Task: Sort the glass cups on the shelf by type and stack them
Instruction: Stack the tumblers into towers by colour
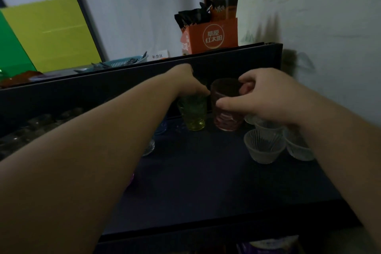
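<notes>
On the dark shelf [202,173] a green glass tumbler [193,114] stands at the back, and my left hand [186,80] grips its rim from above. Right beside it a pink glass tumbler [224,117] stands upright, with my right hand [266,97] curled round its upper part, thumb in front and fingers over the rim. Clear ribbed glass cups [265,146] sit in a group at the right, under my right wrist. More small glasses [149,146] lie partly hidden under my left forearm.
A raised dark shelf edge [144,80] runs across above the cups. On top stand an orange carton with dark packets [212,35], a blue basket [123,63] and a yellow-green board [51,31]. A white wall [329,27] closes the right side.
</notes>
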### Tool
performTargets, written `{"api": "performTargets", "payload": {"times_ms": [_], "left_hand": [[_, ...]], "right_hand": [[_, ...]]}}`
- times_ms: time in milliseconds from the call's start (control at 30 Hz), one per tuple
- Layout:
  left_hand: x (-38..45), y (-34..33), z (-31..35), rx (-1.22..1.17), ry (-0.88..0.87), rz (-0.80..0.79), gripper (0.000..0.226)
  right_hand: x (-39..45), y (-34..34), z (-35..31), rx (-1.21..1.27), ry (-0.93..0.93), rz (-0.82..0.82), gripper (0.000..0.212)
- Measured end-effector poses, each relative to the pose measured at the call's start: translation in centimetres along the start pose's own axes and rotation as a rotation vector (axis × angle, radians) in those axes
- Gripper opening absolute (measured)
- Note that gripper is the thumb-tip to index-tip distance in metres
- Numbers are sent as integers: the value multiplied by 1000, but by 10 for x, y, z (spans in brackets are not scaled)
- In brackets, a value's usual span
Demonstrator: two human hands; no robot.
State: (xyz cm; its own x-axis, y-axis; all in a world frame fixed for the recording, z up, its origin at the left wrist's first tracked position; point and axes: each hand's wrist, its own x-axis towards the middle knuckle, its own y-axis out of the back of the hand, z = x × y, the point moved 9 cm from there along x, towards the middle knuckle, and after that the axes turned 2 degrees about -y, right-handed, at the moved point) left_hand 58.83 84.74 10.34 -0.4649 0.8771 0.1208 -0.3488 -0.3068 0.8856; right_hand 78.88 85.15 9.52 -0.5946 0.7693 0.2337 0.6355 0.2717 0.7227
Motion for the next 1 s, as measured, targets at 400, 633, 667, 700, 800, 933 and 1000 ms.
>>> {"api": "performTargets", "payload": {"times_ms": [400,633,667,700,800,933,1000], "left_hand": [[-4,-30,-16,-22,41,-90,77],[-55,-28,-7,132,27,-45,82],[-64,-27,-7,174,19,-24,85],[-73,-26,-7,205,8,-2,87],[-101,-24,-12,169,-4,71,87],[-134,-26,-29,-19,-18,216,88],[-148,-27,-38,-133,-31,312,93]], "right_hand": [[6,41,-4,206,51,199,57],[25,45,-27,272,104,274,77],[30,43,-31,293,116,256,55],[34,40,-37,301,124,245,38],[52,25,-58,290,170,197,34],[82,-16,-81,285,178,89,49],[94,-37,-90,265,175,57,69]]}}
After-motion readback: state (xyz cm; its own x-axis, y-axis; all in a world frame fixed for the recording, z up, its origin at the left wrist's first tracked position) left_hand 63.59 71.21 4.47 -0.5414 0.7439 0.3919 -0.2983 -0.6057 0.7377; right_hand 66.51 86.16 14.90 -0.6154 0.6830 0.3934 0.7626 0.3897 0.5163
